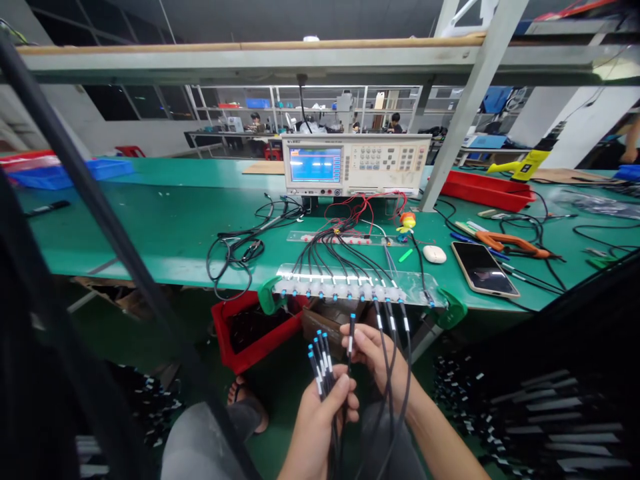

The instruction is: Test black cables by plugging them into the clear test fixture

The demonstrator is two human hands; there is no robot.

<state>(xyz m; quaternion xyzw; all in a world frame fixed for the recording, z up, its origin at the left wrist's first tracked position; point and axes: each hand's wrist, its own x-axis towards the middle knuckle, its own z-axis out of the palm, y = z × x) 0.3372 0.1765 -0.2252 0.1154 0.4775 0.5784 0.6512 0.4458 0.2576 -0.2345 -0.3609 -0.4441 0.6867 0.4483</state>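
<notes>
**Cable bundle in one fist, single lead pinched out beside it**

Left hand [320, 413] clenched around a bundle of black cables [323, 363], blue-tipped connectors fanned upward above the fist, presumably so the ends stay sorted and in sight. Right hand [373, 350] just beside it, thumb and fingers grasping one single cable [351, 333] near its white collar, tip pointed up toward the bench edge — a hold that looks suited to steering one plug at a time. Both hands low, over the lap, below and in front of the green bench [150, 227].

Directly above, clamped along the bench edge, a clear fixture strip [350, 283] with a row of sockets. Three cables [393, 327] hanging from its right end and draping past the right wrist; sockets further left apparently free. Black and red wires running back from the strip to a tester with a lit blue screen [356, 163], probably the reason the strip sits so near.

Red bin [250, 333] under the bench. Phone [484, 269], orange pliers [515, 243] and white earbud case [435, 254] off to the right, well apart.
</notes>
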